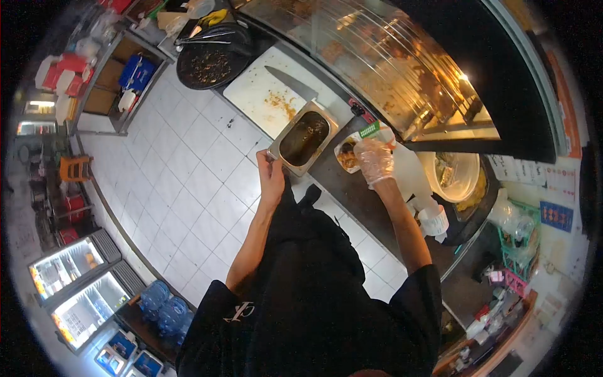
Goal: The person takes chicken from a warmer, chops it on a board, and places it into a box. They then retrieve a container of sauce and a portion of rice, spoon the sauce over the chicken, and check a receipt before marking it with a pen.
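Note:
My left hand [271, 179] grips the corner of a rectangular steel pan [287, 164] with its fingers wrapped over the rim. Dark liquid or sauce lies in the pan, which sits at the counter's edge. My right hand [375, 161], in a clear plastic glove, is closed at the side of a white food box [340, 158] with a green label [369, 130]. Brown food shows in the box; the gloved fingertips are partly hidden. Beside the pan, a large knife [290, 83] lies on a white cutting board [246, 94] strewn with brown crumbs.
A lit glass display case [402, 69] stands behind the counter. At the right are a white plastic tub [468, 185] and a paper roll [433, 221]. A black pan [204, 68] with dark bits and tongs [204, 42] sits at the far left end. Tiled floor [182, 151] lies left.

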Available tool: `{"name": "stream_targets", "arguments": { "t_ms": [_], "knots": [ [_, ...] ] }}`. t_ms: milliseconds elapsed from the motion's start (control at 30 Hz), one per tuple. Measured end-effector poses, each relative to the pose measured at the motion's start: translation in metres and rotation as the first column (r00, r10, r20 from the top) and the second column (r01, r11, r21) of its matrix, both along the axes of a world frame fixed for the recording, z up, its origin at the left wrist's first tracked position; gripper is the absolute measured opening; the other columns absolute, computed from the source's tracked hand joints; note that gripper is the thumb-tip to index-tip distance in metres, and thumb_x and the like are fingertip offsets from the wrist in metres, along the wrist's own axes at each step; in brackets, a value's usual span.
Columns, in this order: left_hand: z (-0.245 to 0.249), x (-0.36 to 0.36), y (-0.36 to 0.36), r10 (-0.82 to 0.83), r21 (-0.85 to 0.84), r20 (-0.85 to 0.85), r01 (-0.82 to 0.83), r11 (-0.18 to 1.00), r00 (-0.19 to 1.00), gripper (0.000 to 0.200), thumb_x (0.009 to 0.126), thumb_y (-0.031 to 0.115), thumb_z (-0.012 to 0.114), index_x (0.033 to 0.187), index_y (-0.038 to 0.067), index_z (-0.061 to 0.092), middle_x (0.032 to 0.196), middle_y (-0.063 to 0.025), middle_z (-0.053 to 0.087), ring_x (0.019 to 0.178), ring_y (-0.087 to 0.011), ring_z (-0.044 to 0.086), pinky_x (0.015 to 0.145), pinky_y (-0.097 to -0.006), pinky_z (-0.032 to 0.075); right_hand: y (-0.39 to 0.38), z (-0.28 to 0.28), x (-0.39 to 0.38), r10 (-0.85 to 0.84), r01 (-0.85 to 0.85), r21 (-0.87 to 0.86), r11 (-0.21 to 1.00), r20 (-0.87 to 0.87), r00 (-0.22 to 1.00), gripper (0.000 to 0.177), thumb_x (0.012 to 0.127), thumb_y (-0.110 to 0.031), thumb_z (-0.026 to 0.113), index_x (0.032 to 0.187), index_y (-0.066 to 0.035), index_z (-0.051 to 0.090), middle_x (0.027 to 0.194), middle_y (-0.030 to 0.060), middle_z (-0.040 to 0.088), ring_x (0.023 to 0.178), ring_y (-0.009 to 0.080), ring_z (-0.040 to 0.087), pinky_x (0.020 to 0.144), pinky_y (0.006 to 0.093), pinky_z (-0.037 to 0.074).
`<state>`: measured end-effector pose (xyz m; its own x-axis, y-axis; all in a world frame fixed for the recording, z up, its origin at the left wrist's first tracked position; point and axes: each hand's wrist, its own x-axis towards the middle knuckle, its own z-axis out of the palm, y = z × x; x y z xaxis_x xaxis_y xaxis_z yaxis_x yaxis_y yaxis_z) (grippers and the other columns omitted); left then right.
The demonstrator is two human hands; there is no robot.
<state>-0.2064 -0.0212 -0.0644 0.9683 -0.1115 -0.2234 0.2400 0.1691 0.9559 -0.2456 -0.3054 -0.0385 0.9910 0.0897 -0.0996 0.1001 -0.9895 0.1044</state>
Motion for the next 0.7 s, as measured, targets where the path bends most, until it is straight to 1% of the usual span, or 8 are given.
{"name": "stream_targets", "arguments": {
  "t_ms": [67, 100, 133, 367, 533, 567, 667, 700],
  "knots": [
    [0.005, -0.004, -0.001, 0.021, -0.021, -0.010, -0.022, 1.000, 1.000, 0.014, 0.097, 0.006, 0.042, 0.111, 0.007, 0.039, 0.103, -0.0083, 0.051, 0.091, -0.0149, 0.057, 0.073, -0.0346, 0.057, -0.003, 0.008, -0.004, 0.077, -0.121, 0.171, 0.978, 0.244, 0.967, 0.010, 0.079, -0.015, 0.059, 0.082, -0.010, 0.067, 0.089, 0.0099, 0.063, 0.087, 0.0268, 0.064, 0.076, 0.0402, 0.052],
    [-0.002, -0.003, 0.002, 0.004, 0.029, -0.014, -0.003, 1.000, 1.000, 0.014, 0.097, 0.005, 0.041, 0.111, 0.006, 0.039, 0.106, -0.0093, 0.051, 0.093, -0.0158, 0.057, 0.073, -0.0345, 0.057, 0.004, 0.016, 0.003, -0.044, 0.054, 0.136, 0.989, -0.074, 0.996, 0.012, 0.080, -0.016, 0.058, 0.085, -0.010, 0.067, 0.097, 0.0107, 0.062, 0.092, 0.0281, 0.063, 0.078, 0.0407, 0.052],
    [-0.005, -0.004, 0.004, 0.009, 0.032, -0.015, -0.008, 0.999, 1.000, 0.014, 0.097, 0.005, 0.041, 0.111, 0.006, 0.039, 0.106, -0.0093, 0.051, 0.093, -0.0158, 0.057, 0.073, -0.0345, 0.057, 0.002, 0.008, 0.001, -0.039, 0.049, 0.138, 0.989, -0.075, 0.996, 0.012, 0.080, -0.016, 0.058, 0.085, -0.010, 0.067, 0.097, 0.0107, 0.062, 0.092, 0.0281, 0.063, 0.078, 0.0407, 0.052],
    [-0.004, 0.002, -0.002, -0.002, 0.070, 0.049, -0.001, 0.998, 0.999, 0.015, 0.097, 0.004, 0.041, 0.111, 0.006, 0.038, 0.106, -0.0090, 0.049, 0.092, -0.0156, 0.057, 0.073, -0.0334, 0.057, -0.011, -0.007, -0.027, -0.093, 0.082, 0.062, 0.995, 0.207, 0.974, 0.019, 0.077, -0.013, 0.062, 0.096, -0.011, 0.064, 0.096, 0.0110, 0.062, 0.090, 0.0273, 0.062, 0.075, 0.0404, 0.052],
    [-0.002, 0.001, -0.003, 0.022, 0.001, -0.058, -0.022, 1.000, 0.998, 0.017, 0.094, 0.002, 0.041, 0.110, 0.006, 0.038, 0.104, -0.0085, 0.050, 0.090, -0.0153, 0.057, 0.072, -0.0339, 0.058, -0.029, -0.060, -0.055, -0.160, 0.161, 0.030, 0.986, 0.400, 0.902, 0.032, 0.073, -0.008, 0.064, 0.105, -0.014, 0.062, 0.088, 0.0090, 0.063, 0.083, 0.0268, 0.063, 0.069, 0.0409, 0.051],
    [0.010, 0.001, -0.008, 0.032, -0.068, -0.042, -0.035, 0.997, 0.999, 0.018, 0.093, 0.001, 0.040, 0.110, 0.006, 0.038, 0.104, -0.0082, 0.050, 0.088, -0.0146, 0.057, 0.071, -0.0339, 0.058, -0.021, -0.048, -0.059, -0.347, 0.326, 0.125, 0.937, 0.236, 0.908, 0.019, 0.089, -0.015, 0.055, 0.104, -0.009, 0.065, 0.102, 0.0139, 0.067, 0.094, 0.0276, 0.064, 0.075, 0.0395, 0.053],
    [0.014, 0.001, -0.010, 0.016, -0.065, -0.051, -0.020, 0.998, 0.999, 0.016, 0.094, 0.002, 0.041, 0.109, 0.006, 0.038, 0.103, -0.0079, 0.050, 0.086, -0.0140, 0.056, 0.071, -0.0333, 0.058, -0.001, -0.032, -0.082, -0.397, 0.406, -0.042, 0.913, 0.144, 0.907, 0.019, 0.085, -0.014, 0.059, 0.103, -0.010, 0.066, 0.092, 0.0127, 0.066, 0.085, 0.0278, 0.064, 0.070, 0.0395, 0.053],
    [0.024, 0.000, -0.015, 0.025, -0.090, -0.069, -0.031, 0.995, 0.997, 0.015, 0.097, 0.002, 0.042, 0.111, 0.006, 0.038, 0.101, -0.0063, 0.051, 0.088, -0.0112, 0.054, 0.075, -0.0287, 0.050, -0.002, -0.016, -0.082, -0.389, 0.381, 0.080, 0.921, 0.218, 0.895, 0.022, 0.081, -0.011, 0.061, 0.103, -0.011, 0.065, 0.083, 0.0104, 0.063, 0.078, 0.0284, 0.062, 0.067, 0.0383, 0.052]
  ]
}}
